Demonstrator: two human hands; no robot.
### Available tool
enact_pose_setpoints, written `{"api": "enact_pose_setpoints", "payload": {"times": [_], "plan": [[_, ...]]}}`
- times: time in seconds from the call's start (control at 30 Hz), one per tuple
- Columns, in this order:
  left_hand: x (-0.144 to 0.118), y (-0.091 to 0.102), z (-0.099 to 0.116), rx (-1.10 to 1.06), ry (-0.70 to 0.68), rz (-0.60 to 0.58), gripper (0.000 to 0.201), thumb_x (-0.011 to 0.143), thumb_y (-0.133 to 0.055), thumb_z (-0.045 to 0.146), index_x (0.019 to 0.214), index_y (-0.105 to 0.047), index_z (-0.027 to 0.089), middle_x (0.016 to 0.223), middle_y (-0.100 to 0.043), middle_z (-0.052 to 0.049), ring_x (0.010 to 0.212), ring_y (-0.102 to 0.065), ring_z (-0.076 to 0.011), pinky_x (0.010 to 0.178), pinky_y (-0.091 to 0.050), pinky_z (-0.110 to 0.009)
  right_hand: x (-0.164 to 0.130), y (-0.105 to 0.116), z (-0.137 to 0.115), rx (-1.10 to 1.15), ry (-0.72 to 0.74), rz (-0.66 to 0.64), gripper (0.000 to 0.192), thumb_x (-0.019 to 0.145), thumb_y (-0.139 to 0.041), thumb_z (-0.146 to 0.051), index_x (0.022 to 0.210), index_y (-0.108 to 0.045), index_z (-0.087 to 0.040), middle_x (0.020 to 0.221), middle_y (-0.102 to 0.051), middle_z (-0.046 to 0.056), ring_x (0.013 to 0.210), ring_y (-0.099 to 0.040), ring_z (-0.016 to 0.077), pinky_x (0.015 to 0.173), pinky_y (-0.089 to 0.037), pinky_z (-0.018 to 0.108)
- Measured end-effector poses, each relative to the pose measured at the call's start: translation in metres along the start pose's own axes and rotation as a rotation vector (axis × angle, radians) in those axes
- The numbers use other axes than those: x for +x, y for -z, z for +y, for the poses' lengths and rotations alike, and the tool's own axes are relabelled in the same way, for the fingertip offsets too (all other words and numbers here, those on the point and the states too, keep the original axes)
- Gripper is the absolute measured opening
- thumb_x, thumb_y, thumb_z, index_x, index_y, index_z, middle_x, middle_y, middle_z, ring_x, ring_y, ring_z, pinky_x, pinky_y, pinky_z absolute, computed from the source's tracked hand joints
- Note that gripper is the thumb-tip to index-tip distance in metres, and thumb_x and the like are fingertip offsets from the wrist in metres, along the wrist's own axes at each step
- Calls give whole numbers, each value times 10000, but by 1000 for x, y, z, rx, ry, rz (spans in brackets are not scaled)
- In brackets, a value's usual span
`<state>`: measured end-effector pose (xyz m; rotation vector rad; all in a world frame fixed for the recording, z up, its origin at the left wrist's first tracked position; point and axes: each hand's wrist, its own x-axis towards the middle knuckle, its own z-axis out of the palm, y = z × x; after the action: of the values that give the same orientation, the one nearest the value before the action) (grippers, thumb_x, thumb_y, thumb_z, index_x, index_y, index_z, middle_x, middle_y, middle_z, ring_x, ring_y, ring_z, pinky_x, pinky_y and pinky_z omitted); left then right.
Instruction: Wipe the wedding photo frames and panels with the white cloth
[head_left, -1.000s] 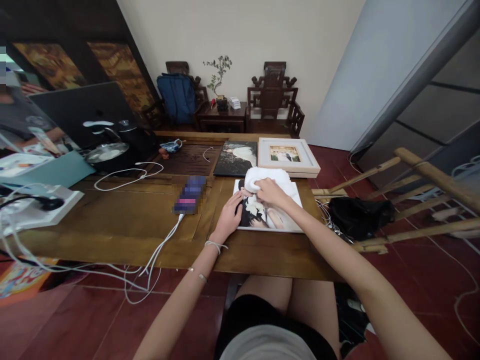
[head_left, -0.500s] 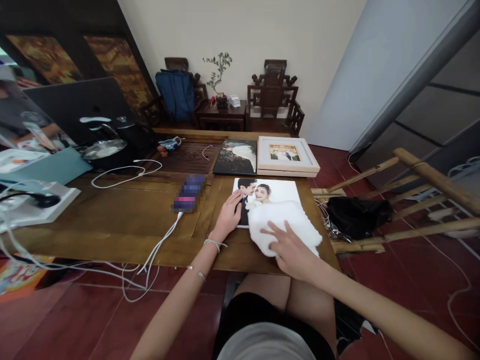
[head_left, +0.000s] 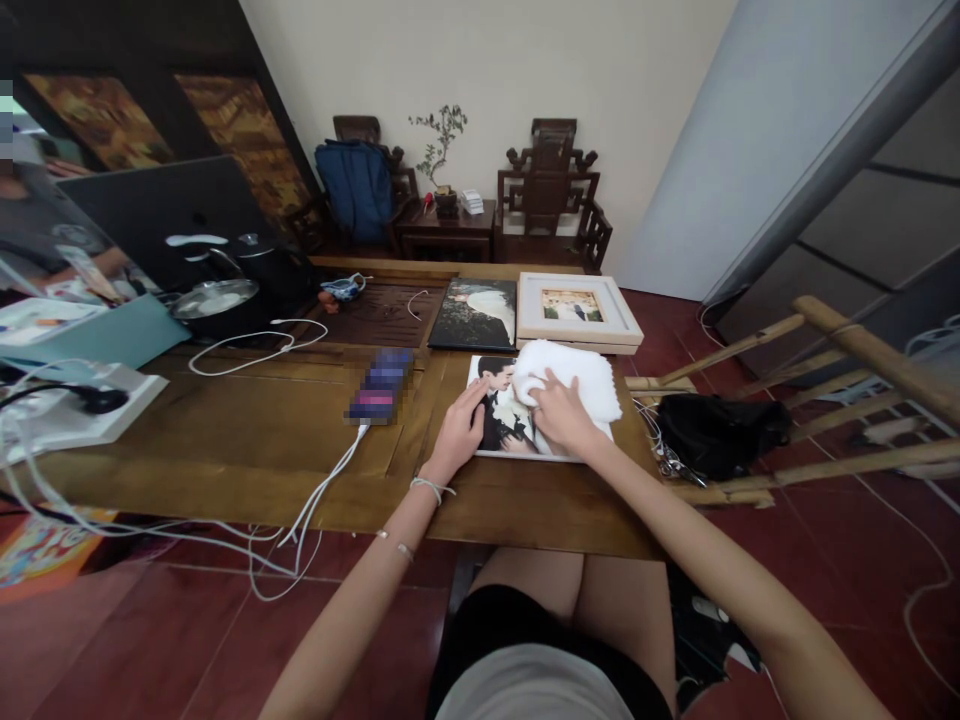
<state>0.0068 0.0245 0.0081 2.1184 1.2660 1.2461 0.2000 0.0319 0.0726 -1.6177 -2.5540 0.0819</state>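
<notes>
- Our right hand (head_left: 561,415) presses on the white cloth (head_left: 598,382), index finger stretched out and the other fingers partly curled; whether the thumb pinches a fold, we cannot tell.
- Our left hand (head_left: 459,425) lies flat, fingers nearly together, over the nine o'clock edge of the photo (head_left: 501,425).
- We have the photo flat on the table (head_left: 495,515), just ahead of us at twelve o'clock; the cloth covers much of its one-to-three o'clock side.
- We judge the cloth light, soft and floppy, best held bunched under the fingers.
- We take the photo for a stiff, fairly light board with a smooth face that could slide or scratch; its edges seem the safest hold, nine and three o'clock together for lifting.
- From the photo, we see a dark picture (head_left: 466,318) at eleven o'clock, a frame (head_left: 631,328) at one, and, well apart, a phone (head_left: 381,385) near nine.
</notes>
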Motion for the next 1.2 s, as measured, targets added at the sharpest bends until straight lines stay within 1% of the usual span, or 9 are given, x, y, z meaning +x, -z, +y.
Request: {"api": "enact_pose_setpoints", "payload": {"times": [0.17,0.3,0.47,0.57,0.67,0.77,1.03,1.1,1.2], "plan": [[-2,8,9,-137,64,184,435,969,-268,311,1331,-465,171,1390,-478,-83,1312,-401,-193,1110,-310,-387,-5,-2,-39,83,311,-119,402,710,-418,-16,993,-660,-168,1402,-452,84,1365,-221,314,1030,-148,667],[-3,5,8,-122,58,169,464,974,-233,329,1354,-433,153,1414,-445,-92,1337,-360,-188,1126,-277,-381,-42,2,-41,149,479,-149,384,677,-406,3,903,-670,-161,1358,-503,84,1370,-241,262,1080,-133,609],[-4,-3,1,4,51,15,447,954,-326,305,1374,-398,173,1453,-386,-93,1361,-317,-194,1134,-259,-403,-89,10,-16,205,351,-163,356,632,-406,8,822,-648,-172,1345,-511,111,1349,-301,249,1093,-163,585],[-4,-5,-2,55,41,-58,440,935,-377,278,1362,-416,182,1449,-390,-104,1358,-324,-217,1121,-273,-438,-98,8,6,178,228,-123,341,634,-393,11,806,-623,-172,1366,-482,134,1351,-299,237,1102,-135,584],[-4,-5,-3,89,43,-85,426,917,-409,247,1337,-452,190,1431,-417,-109,1344,-350,-232,1102,-299,-462,-86,3,22,116,102,-74,364,675,-374,-4,912,-608,-150,1412,-416,160,1383,-209,262,1054,-131,655],[-3,-4,-2,122,45,-93,387,904,-430,228,1279,-518,194,1401,-456,-112,1327,-376,-250,1071,-336,-494,-53,-1,22,92,-13,-68,359,742,-375,-69,1027,-587,-123,1421,-381,193,1384,-155,333,966,-138,740],[-2,-5,-7,136,8,-68,370,886,-456,224,1242,-550,186,1369,-492,-116,1308,-406,-257,1064,-360,-489,58,-11,-26,190,-12,-33,434,803,-351,-129,1194,-535,-167,1370,-453,174,1353,-255,296,1005,-85,684],[-2,-5,-8,133,10,-64,355,883,-460,229,1217,-570,172,1348,-513,-124,1298,-419,-264,1065,-361,-487,68,-14,-33,204,-1,-7,429,802,-355,-132,1185,-545,-172,1374,-455,167,1338,-287,294,1010,-71,676],[-2,-5,-8,116,-2,-55,352,886,-454,229,1210,-574,164,1344,-517,-124,1297,-421,-258,1076,-356,-474,61,-15,-26,202,17,11,412,794,-367,-122,1150,-569,-169,1388,-447,156,1314,-335,285,1029,-56,650]]}}
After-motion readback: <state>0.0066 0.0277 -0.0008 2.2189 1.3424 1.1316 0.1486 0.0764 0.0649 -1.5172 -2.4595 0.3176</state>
